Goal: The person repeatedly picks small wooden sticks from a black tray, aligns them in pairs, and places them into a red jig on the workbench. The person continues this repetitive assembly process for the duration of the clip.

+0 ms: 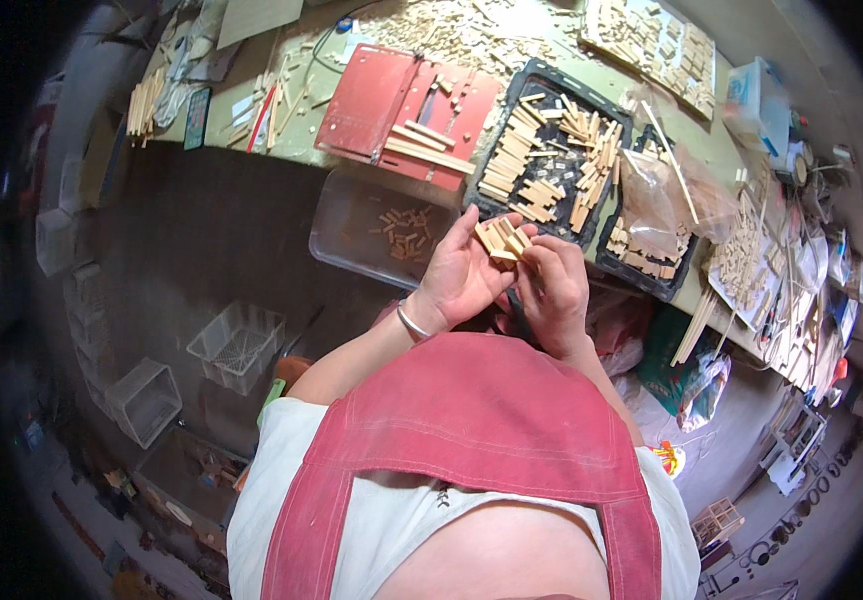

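**Both hands on a bundle of short wooden sticks**

Left hand (pixel 459 278): palm up, grip curled partway around a small bundle of wooden sticks (pixel 502 240), thumb along the near side. Bundle held in front of the chest, just short of the bench (pixel 251 120) edge, above a clear plastic tub (pixel 376 228). Right hand (pixel 554 290): grip narrow, fingertips pinched against the bundle's right end. Silver bangle (pixel 412 322) on the left wrist.

Count in the bundle: roughly five or six sticks; exact number not readable, ends overlapping. Two black trays (pixel 511 95) on the bench, each loaded with stacked sticks too many to count. One red board (pixel 366 100) carrying a few longer strips. One clear bag (pixel 663 195) lying over the right-hand tray. Two wire baskets (pixel 236 345) on the floor to the left.

Right palm turned away, so contact beneath the fingers hidden. Lower part of the bundle covered by the left fingers. Far right of the bench crowded and distorted near the rim; items there not identifiable.
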Demonstrator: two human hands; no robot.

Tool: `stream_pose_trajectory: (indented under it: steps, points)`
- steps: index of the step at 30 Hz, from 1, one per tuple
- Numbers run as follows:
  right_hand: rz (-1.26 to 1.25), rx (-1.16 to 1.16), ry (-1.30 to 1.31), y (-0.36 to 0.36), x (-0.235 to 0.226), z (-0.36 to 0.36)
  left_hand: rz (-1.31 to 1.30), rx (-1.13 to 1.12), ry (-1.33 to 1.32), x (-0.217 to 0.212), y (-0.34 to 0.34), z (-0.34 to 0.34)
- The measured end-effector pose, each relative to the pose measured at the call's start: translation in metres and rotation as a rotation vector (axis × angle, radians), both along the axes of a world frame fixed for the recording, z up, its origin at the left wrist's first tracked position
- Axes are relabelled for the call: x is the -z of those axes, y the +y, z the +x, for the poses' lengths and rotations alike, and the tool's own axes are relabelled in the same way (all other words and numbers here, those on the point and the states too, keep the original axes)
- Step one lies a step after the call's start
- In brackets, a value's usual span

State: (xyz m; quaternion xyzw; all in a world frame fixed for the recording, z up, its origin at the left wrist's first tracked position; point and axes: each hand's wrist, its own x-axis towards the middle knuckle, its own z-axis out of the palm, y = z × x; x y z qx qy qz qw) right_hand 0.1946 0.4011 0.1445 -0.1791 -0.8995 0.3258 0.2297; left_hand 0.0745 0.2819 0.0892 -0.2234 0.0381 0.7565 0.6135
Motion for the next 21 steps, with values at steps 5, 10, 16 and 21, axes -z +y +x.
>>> stream_pose_trajectory:
  steps: [5,10,16,21]
  points:
    - [-0.299,0.110,0.040,0.010,0.011,0.007,0.084,0.014,-0.020,0.005,0.014,0.003]
    - [-0.255,0.087,0.055,0.031,0.014,0.008,0.020,0.026,0.004,0.006,0.032,0.005]
    - [-0.576,0.197,0.072,0.057,0.020,0.011,-0.018,-0.007,0.009,0.015,0.057,0.003]
    - [-0.599,0.189,0.038,0.085,0.028,0.007,-0.193,0.020,0.038,-0.001,0.085,0.003]
